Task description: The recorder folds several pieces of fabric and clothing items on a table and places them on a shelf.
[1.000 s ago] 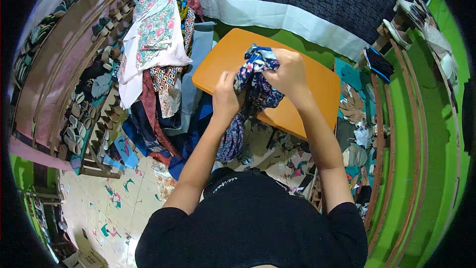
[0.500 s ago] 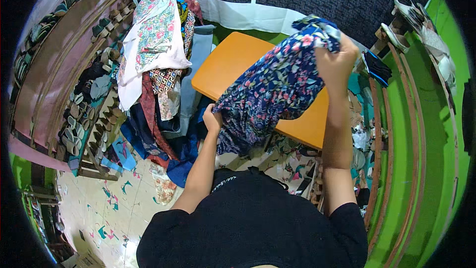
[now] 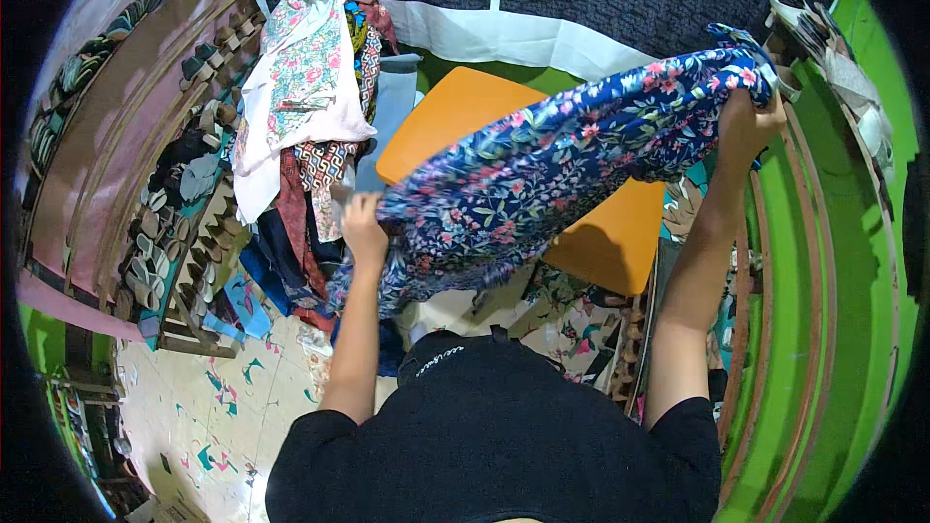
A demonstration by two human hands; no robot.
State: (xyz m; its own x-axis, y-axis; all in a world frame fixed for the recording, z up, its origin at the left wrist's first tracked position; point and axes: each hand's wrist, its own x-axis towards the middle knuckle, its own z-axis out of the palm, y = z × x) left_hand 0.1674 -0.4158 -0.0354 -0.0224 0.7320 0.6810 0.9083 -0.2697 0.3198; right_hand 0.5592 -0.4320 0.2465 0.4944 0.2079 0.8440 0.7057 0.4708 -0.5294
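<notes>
A navy floral cloth (image 3: 523,184) is stretched between my two hands, slanting up to the right above an orange tabletop (image 3: 605,242). At its lower left end my left hand (image 3: 365,230) is closed on the fabric, slightly blurred by motion. Higher up at the far right, my right hand (image 3: 751,124) grips the opposite end. The cloth hides the middle of the tabletop, and its lower left part hangs loose. I cannot make out whether it is a garment or a plain piece of fabric.
Left of the table rises a heap of clothes with a white floral garment (image 3: 305,87) on top. Shoe racks (image 3: 199,232) holding many shoes line the left side. Wooden rails (image 3: 804,281) run along the green right wall. Coloured scraps litter the tiled floor (image 3: 208,416).
My hands have moved apart, the right one up and to the right, the left one to the left. The bunched cloth is now spread wide between them.
</notes>
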